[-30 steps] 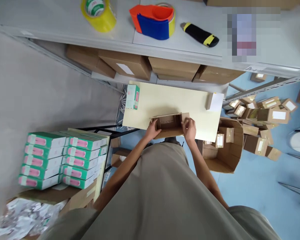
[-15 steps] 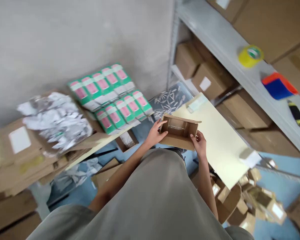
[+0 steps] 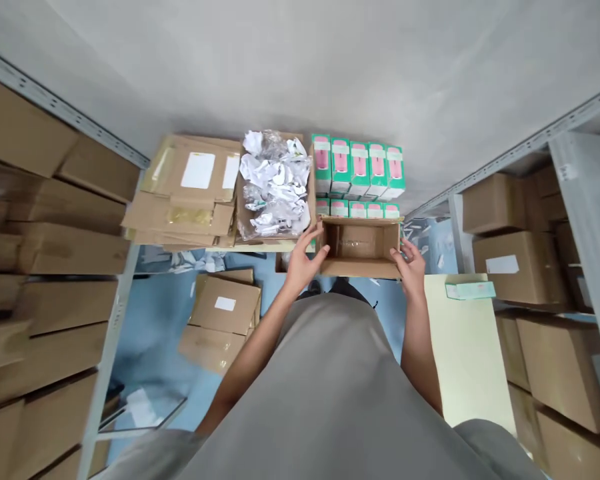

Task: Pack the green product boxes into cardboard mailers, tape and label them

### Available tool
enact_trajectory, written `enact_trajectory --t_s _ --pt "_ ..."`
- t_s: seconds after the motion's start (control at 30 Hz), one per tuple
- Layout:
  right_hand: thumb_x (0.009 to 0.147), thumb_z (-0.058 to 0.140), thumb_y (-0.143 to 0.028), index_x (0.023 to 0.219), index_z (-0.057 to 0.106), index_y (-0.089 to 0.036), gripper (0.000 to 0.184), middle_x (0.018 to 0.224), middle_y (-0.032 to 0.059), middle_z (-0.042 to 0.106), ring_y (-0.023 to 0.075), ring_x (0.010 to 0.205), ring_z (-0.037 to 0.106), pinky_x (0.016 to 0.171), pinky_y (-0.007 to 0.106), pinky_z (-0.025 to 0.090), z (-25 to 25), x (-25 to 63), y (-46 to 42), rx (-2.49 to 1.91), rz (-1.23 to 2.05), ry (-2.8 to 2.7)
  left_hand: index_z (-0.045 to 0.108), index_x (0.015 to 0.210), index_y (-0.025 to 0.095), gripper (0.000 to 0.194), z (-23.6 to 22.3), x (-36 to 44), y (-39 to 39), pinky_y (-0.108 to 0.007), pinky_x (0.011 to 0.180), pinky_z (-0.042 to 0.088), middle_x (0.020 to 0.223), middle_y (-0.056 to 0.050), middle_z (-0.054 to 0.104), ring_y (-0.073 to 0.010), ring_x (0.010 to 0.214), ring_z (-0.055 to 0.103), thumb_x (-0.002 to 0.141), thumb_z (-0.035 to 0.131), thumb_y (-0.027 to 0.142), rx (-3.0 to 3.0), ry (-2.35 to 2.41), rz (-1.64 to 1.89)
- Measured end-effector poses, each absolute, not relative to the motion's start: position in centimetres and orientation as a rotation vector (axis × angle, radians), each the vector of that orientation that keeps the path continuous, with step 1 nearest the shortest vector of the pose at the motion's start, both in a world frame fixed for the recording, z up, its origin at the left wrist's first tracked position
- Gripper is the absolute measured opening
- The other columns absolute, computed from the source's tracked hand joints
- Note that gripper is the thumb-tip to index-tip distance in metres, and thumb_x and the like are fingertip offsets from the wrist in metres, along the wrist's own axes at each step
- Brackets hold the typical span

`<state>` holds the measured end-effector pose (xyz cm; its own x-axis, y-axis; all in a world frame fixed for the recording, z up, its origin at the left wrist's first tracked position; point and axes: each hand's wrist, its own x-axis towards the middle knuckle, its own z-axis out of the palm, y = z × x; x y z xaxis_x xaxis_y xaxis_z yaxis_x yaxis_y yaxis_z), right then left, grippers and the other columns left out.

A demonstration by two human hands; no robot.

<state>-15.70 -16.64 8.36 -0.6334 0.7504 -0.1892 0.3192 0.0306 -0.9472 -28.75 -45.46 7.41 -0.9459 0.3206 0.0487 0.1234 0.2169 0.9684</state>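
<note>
A person in a grey shirt (image 3: 330,380) grips a small, open-topped brown cardboard carton (image 3: 360,269) at both ends, its inside turned up toward the camera. The left hand (image 3: 303,261) pinches the left end, thumb over the edge and fingers bent against the outside; the right hand (image 3: 411,267) clasps the opposite end, thumb at the near corner and other fingers along the outer side.

The carton is held in front of the body, just on the near side of two rows of green, white and pink printed boxes (image 3: 359,160). Beside them, a larger brown carton (image 3: 311,193) brims with crumpled white paper and clear plastic (image 3: 280,187), with a stack of flattened brown cardboard (image 3: 153,212) to its left.

The step in hand appears to be supporting the small carton between the hands; moving it level would call for both to travel together, keeping the ends pinched and its opening up.

At right, a green-and-white box (image 3: 470,291) lies on a pale cream tabletop (image 3: 463,360). Folded brown cardboard (image 3: 213,341) rests on the blue floor (image 3: 153,313), while brown cartons line shelves on both sides.
</note>
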Motion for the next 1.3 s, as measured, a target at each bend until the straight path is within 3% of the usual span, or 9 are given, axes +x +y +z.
enact_trajectory --t_s 0.1,0.17,0.37,0.5,0.6,0.77,1.03,1.13,1.3 --pt "0.068 0.093 -0.059 0.134 0.076 -0.021 0.078 0.133 0.0169 0.083 0.0342 0.120 0.081 0.110 0.055 0.065 8.7 -17.8 -16.6 -1.094 1.616 -1.992 0.077 0.136 0.022 0.036 9.1 -31.9 -48.2 -0.043 0.107 0.066 0.142 -0.015 0.078 -0.0284 0.128 0.078 0.107 0.065 0.042 0.370 2.533 1.815" --pt "0.067 0.092 -0.059 0.133 0.076 -0.021 0.078 0.135 0.0172 0.082 0.0350 0.126 0.080 0.114 0.056 0.063 8.8 -18.7 -16.4 -1.104 1.594 -2.000 0.076 0.134 0.021 0.034 10.3 -34.8 -49.9 -0.039 0.098 0.067 0.131 -0.013 0.080 -0.0261 0.113 0.079 0.107 0.064 0.038 0.330 2.723 1.675" --pt "0.068 0.092 -0.061 0.132 0.077 -0.022 0.077 0.133 0.0170 0.083 0.0363 0.132 0.077 0.113 0.057 0.063 9.4 -19.5 -15.7 -1.120 1.572 -2.012 0.069 0.147 0.020 0.051 11.6 -44.6 -50.2 -0.048 0.122 0.055 0.154 -0.019 0.066 -0.0371 0.146 0.064 0.097 0.074 0.030 0.317 3.010 1.223" --pt "0.069 0.093 -0.060 0.133 0.077 -0.020 0.077 0.126 0.0173 0.084 0.0353 0.123 0.079 0.107 0.054 0.065 10.1 -19.4 -14.6 -1.166 1.549 -1.991 0.078 0.126 0.019 0.037 11.1 -48.1 -47.7 -0.055 0.121 0.054 0.149 -0.021 0.067 -0.0437 0.139 0.066 0.090 0.077 0.026 0.283 3.009 1.019" --pt "0.070 0.092 -0.061 0.133 0.077 -0.020 0.076 0.127 0.0177 0.084 0.0356 0.121 0.080 0.103 0.053 0.066 10.3 -19.3 -13.8 -1.187 1.539 -1.972 0.080 0.117 0.019 0.026 11.0 -48.9 -46.6 -0.054 0.117 0.056 0.144 -0.020 0.070 -0.0409 0.130 0.070 0.093 0.069 0.023 0.218 2.998 0.952" --pt "0.069 0.093 -0.061 0.133 0.077 -0.020 0.078 0.127 0.0179 0.085 0.0366 0.120 0.081 0.102 0.054 0.067 9.7 -19.7 -12.6 -1.200 1.567 -1.949 0.078 0.118 0.019 0.025 12.6 -48.5 -47.0 -0.054 0.124 0.053 0.138 -0.020 0.073 -0.0379 0.136 0.070 0.102 0.060 0.023 0.184 3.059 0.959" --pt "0.073 0.091 -0.063 0.139 0.074 -0.021 0.080 0.132 0.0180 0.083 0.0348 0.120 0.081 0.109 0.054 0.065 8.8 -21.7 -11.3 -1.167 1.643 -1.983 0.070 0.126 0.024 0.032 17.7 -40.7 -43.7 -0.036 0.095 0.069 0.133 -0.011 0.081 -0.0239 0.114 0.082 0.112 0.058 0.050 0.487 2.674 1.600" --pt "0.076 0.090 -0.063 0.140 0.074 -0.022 0.078 0.132 0.0167 0.083 0.0343 0.122 0.081 0.112 0.055 0.065 8.6 -22.2 -11.3 -1.133 1.670 -2.002 0.074 0.123 0.027 0.030 16.9 -37.7 -40.8 -0.040 0.101 0.069 0.132 -0.009 0.083 -0.0265 0.118 0.081 0.112 0.058 0.049 0.755 2.473 1.453" --pt "0.078 0.089 -0.061 0.137 0.074 -0.022 0.072 0.134 0.0170 0.083 0.0349 0.131 0.077 0.115 0.057 0.064 8.7 -22.8 -11.5 -1.086 1.689 -2.014 0.076 0.117 0.025 0.019 12.9 -36.9 -37.8 -0.048 0.109 0.063 0.126 -0.012 0.083 -0.0342 0.124 0.076 0.108 0.059 0.030 0.868 2.608 0.981"
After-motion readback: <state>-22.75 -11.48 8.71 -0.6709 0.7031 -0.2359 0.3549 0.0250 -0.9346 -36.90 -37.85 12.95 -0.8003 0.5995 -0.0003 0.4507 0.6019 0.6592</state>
